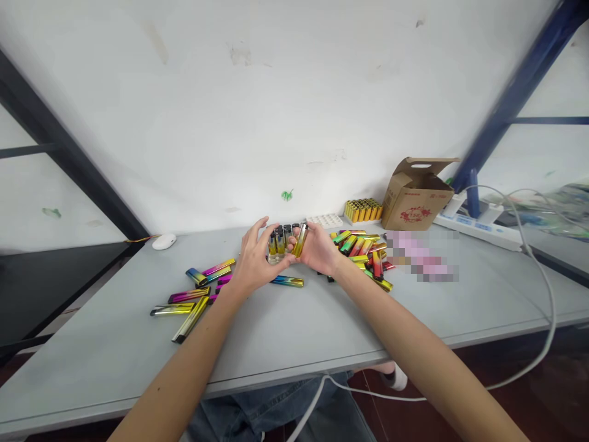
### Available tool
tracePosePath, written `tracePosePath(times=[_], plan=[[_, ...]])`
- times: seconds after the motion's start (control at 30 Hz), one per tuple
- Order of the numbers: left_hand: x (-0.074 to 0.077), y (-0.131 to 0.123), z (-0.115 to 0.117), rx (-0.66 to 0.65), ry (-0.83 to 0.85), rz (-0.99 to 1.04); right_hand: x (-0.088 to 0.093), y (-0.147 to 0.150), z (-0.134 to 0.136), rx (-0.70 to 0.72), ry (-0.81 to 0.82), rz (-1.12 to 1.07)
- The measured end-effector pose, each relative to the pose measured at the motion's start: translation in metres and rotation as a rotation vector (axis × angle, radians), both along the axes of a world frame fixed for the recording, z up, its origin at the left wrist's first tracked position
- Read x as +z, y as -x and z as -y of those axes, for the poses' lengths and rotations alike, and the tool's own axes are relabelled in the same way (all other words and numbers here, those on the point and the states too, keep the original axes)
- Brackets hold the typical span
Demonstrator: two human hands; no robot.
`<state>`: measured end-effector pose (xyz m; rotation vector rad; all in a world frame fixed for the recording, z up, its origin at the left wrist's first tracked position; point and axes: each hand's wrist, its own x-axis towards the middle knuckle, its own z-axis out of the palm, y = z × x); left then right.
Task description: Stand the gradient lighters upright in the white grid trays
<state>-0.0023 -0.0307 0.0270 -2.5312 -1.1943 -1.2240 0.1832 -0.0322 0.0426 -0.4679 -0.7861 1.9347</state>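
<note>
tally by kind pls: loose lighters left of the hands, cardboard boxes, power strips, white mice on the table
Loose lighters left of the left hand and right hand: about 8, some overlap
Cardboard box: 1
Power strip: 1
White mouse: 1
Total: about 11
The bunch of lighters held in both hands and the pile on the right are not counted; too tangled to tell.

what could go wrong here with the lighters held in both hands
The bunch of lighters is pinched upright between the left hand and right hand, so one could slip out and fall on the table. The loose lighters on the left lie near the left forearm, which might knock them toward the table edge.
</note>
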Motion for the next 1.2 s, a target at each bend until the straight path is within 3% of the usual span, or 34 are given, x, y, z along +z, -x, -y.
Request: tracePosePath(times=[0.4, 0.87, 1.2], plan=[[0.000, 0.007, -0.002, -0.049, 0.017, 0.089, -0.005, 0.007, 0.000, -0.082, -0.081, 0.099], [-0.002, 0.007, -0.003, -0.051, 0.023, 0.124, 0.001, 0.016, 0.006, -0.145, -0.016, 0.100], [-0.003, 0.008, -0.004, -0.044, 0.027, 0.154, 0.000, 0.018, 0.006, -0.101, -0.034, 0.089]])
